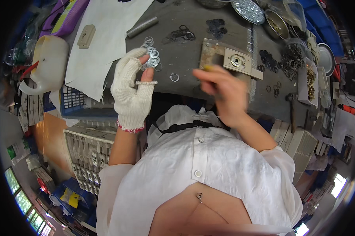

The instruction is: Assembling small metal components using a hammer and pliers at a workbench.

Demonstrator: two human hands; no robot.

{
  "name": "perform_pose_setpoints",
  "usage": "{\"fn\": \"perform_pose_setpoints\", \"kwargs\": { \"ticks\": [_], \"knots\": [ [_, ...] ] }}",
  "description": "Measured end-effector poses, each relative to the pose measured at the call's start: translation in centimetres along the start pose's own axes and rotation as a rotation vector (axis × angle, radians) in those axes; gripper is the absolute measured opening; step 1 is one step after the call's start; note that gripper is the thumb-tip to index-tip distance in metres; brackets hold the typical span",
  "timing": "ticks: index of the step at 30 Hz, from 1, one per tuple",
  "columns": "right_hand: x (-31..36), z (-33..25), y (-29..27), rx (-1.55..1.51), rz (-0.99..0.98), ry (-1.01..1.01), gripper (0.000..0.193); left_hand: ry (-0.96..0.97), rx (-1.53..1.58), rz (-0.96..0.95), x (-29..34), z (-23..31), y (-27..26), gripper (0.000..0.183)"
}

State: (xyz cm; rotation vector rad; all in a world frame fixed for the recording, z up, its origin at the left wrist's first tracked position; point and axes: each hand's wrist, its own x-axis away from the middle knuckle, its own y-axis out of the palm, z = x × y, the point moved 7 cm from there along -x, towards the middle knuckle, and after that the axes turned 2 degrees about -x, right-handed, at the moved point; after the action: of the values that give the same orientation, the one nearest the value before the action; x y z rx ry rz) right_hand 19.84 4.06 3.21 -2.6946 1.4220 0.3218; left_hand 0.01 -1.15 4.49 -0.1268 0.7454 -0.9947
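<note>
Left hand (132,92): gloved in white knit with cut-off fingertips, raised at centre left of the frame; fingers loosely curled, thumb and forefinger pinched near the small silver rings (152,59) — whether one is actually gripped, cannot tell.
Right hand (224,92): bare, blurred with motion at centre right; fingers folded around something yellowish at the tips, too smeared to identify, so grip uncertain.
Step in hand: by the look of it, picking single rings out of the pile for fitting at the metal block (237,61).
Next move: likely calls for a fine pinch to separate one ring from its neighbours — thin, flat, prone to sticking together.
Rings: bright, thin, circular, heaped loosely on the dark table (185,17) just above the left fingertips; one stray ring (174,77) lying apart, between the hands.
Surroundings: darker rings (179,35) in clusters at upper centre, a grey cylinder (142,26) upper left, white sheet (102,35) beside it, metal bowls (275,23) at upper right.
</note>
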Motion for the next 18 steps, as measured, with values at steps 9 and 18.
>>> {"fn": "perform_pose_setpoints", "kwargs": {
  "ticks": [9, 18],
  "knots": [
    [-0.1, -8.2, -9.0, -0.273, 0.202, -0.196, 0.049, -0.611, 0.537, -0.558, 1.3, 1.1, 8.9, 0.056],
    [-2.0, -5.8, -9.4, -0.232, 0.212, -0.188, 0.044, -0.777, 0.840, -0.703, 0.3, 1.7, 16.7, 0.059]
  ]
}}
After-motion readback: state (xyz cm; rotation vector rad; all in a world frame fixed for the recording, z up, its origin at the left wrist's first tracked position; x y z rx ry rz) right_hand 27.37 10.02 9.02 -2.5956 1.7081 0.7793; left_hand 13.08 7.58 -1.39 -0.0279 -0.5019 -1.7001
